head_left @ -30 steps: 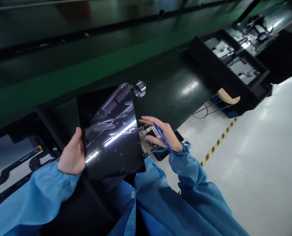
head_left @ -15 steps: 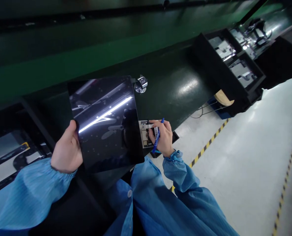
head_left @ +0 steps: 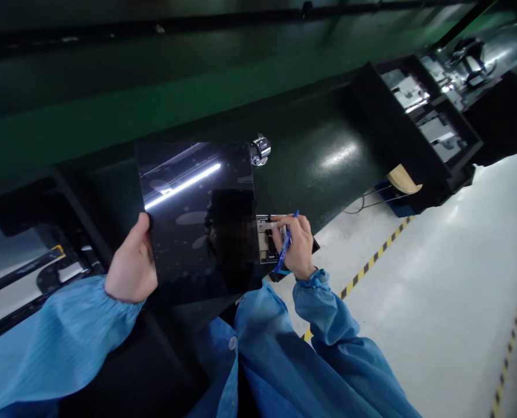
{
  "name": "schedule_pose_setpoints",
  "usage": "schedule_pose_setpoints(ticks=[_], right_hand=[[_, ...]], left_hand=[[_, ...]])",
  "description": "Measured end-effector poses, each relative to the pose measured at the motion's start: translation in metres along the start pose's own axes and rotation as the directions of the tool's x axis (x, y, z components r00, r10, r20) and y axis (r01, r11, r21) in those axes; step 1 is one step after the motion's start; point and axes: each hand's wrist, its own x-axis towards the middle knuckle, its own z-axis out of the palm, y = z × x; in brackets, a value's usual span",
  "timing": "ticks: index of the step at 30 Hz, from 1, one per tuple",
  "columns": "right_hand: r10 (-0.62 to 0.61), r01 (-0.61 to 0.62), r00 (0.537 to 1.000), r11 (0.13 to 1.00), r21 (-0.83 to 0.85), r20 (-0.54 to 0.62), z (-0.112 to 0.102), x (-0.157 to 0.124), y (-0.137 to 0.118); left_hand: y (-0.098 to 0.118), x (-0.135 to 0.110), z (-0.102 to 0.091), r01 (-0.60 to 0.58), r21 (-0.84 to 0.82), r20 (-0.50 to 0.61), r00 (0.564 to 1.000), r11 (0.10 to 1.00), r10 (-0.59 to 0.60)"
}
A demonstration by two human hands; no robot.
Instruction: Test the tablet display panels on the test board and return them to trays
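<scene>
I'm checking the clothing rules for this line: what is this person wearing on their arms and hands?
The left sleeve and right sleeve are loose, pale blue smock fabric with fine lines, each gathered at an elastic cuff. The left hand and right hand are bare, without gloves. A round snap button shows on the smock's front.

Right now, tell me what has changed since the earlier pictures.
The right hand has drawn in from spread fingers and closed around the slim blue pen, above the small circuit board with a white label. The left hand grips the glossy black panel as before, the panel turned squarer to the view. The board stays in place.
</scene>
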Motion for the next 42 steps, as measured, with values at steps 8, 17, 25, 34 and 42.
schedule_pose_setpoints(ticks=[8,17,25,34,42], right_hand=[[0.017,-0.11,0.98,0.877,0.468,0.197,-0.002,0.011,-0.064],[0.056,-0.132,0.984,0.868,0.479,0.169,0.016,0.007,-0.076],[0.064,-0.124,0.99,0.813,0.569,0.123,0.019,0.008,-0.079],[0.119,-0.11,0.993,0.818,0.565,0.021,0.009,0.027,-0.067],[-0.105,0.099,0.988,0.993,0.059,0.113,-0.02,0.119,-0.05]], left_hand=[[-0.006,0.002,-0.005,-0.073,0.018,0.008,0.997,0.997,0.073],[-0.008,0.002,-0.004,-0.065,-0.009,0.021,0.998,0.998,0.065],[-0.006,-0.002,0.002,-0.072,-0.06,-0.009,0.997,0.996,0.072],[-0.011,0.001,-0.003,-0.154,0.064,0.003,0.988,0.986,0.154],[-0.017,0.005,-0.011,-0.208,0.156,0.063,0.978,0.966,0.2]])
